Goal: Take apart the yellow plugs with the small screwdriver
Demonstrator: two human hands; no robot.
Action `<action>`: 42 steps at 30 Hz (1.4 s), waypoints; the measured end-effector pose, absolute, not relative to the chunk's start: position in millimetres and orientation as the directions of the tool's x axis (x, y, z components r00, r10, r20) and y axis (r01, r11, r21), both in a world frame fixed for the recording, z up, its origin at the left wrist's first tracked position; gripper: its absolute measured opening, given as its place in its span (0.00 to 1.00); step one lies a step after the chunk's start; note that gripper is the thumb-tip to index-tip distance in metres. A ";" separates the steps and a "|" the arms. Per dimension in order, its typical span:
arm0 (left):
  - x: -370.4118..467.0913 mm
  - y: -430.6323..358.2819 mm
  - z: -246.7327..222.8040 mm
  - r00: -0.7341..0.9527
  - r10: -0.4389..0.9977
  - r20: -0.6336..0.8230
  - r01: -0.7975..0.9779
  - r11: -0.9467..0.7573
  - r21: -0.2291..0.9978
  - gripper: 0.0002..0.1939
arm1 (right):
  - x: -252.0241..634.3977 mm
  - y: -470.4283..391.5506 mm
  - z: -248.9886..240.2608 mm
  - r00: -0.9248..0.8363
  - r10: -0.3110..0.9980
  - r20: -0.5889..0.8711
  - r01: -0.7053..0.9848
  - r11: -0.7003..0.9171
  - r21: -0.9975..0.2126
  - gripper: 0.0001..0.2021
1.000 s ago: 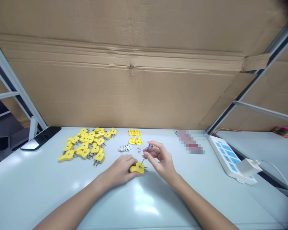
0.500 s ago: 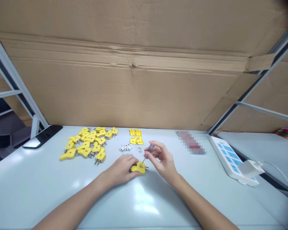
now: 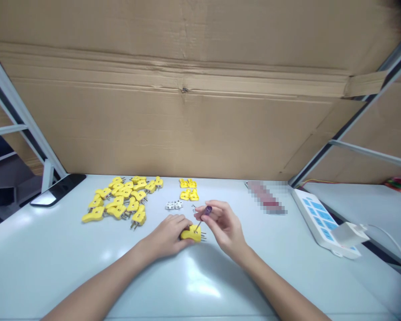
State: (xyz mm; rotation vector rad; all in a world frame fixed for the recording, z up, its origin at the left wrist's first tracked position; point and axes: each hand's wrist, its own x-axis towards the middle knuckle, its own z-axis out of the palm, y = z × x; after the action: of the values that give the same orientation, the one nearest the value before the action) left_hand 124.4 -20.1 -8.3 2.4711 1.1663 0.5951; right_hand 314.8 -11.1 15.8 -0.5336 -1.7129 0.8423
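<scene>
At a pale, glossy tabletop (image 3: pixel 87 272), my left hand (image 3: pixel 169 232) pins down a yellow plug (image 3: pixel 190 235), fingers curled over its rear and far side, thumb along the near side. The plug lies in front of me, metal prongs (image 3: pixel 203 236) pointing right. My right hand (image 3: pixel 224 225) pinches a screwdriver (image 3: pixel 208 209) by its purple handle, the shaft slanting down to the hole in the plug's upper face; whether the tip sits in a screw is too small to tell.

The plug looks light and stiff, likely hard plastic, smooth enough to slide or twist on this shiny surface under a turning tool. The rounded tail, where my left hand grips, seems the surest hold, clear of both prongs and hole. The slim handle probably wants fingertips only.

Beyond my hands lie white plug inserts (image 3: pixel 170 205), tiny screws (image 3: pixel 194 208), easily scattered, I would judge, and open yellow shell pieces (image 3: pixel 185 195), thin-walled by their look. To the left spreads a cluster of yellow plugs (image 3: pixel 123 192); to the right stands a white power strip (image 3: pixel 312 223).
</scene>
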 end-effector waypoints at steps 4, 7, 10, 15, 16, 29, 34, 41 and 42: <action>124.0 -19.8 -8.8 0.585 0.779 0.225 0.641 -0.614 0.460 0.07 | 313.4 -8.5 12.8 -0.269 0.725 0.634 -0.019 0.655 -0.756 0.11; 124.0 -19.2 -9.4 0.586 0.777 0.228 0.639 -0.617 0.460 0.08 | 311.5 -6.1 10.8 -0.156 0.709 0.688 0.059 0.702 -0.710 0.11; 124.5 -19.1 -9.3 0.578 0.782 0.233 0.643 -0.613 0.460 0.07 | 311.1 -4.8 11.1 -0.126 0.710 0.692 0.071 0.703 -0.708 0.09; 125.0 -19.5 -8.7 0.574 0.784 0.237 0.641 -0.610 0.465 0.08 | 314.7 -5.4 14.7 -0.270 0.736 0.621 -0.006 0.643 -0.766 0.13; 125.0 -19.5 -8.6 0.573 0.784 0.238 0.641 -0.610 0.467 0.08 | 315.5 -5.6 15.0 -0.289 0.735 0.614 -0.023 0.636 -0.772 0.14; 124.1 -19.4 -9.0 0.574 0.783 0.240 0.640 -0.612 0.465 0.09 | 311.5 -3.6 6.2 -0.219 0.705 0.675 0.060 0.700 -0.712 0.17; 125.0 -19.5 -9.0 0.572 0.783 0.245 0.640 -0.613 0.463 0.08 | 313.4 -5.9 8.2 -0.302 0.719 0.625 0.005 0.657 -0.754 0.15; 125.2 -19.8 -8.0 0.577 0.784 0.228 0.650 -0.610 0.453 0.08 | 311.8 -1.0 5.6 -0.165 0.672 0.722 0.156 0.740 -0.654 0.13; 125.3 -19.9 -7.6 0.577 0.785 0.227 0.652 -0.609 0.452 0.08 | 312.0 -0.8 5.4 -0.172 0.677 0.716 0.150 0.736 -0.660 0.14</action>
State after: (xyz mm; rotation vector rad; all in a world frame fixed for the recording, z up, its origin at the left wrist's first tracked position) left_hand 125.3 -19.9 -7.6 2.4920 1.1739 0.5881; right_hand 312.0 -0.8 5.4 -0.6619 -1.7095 0.5335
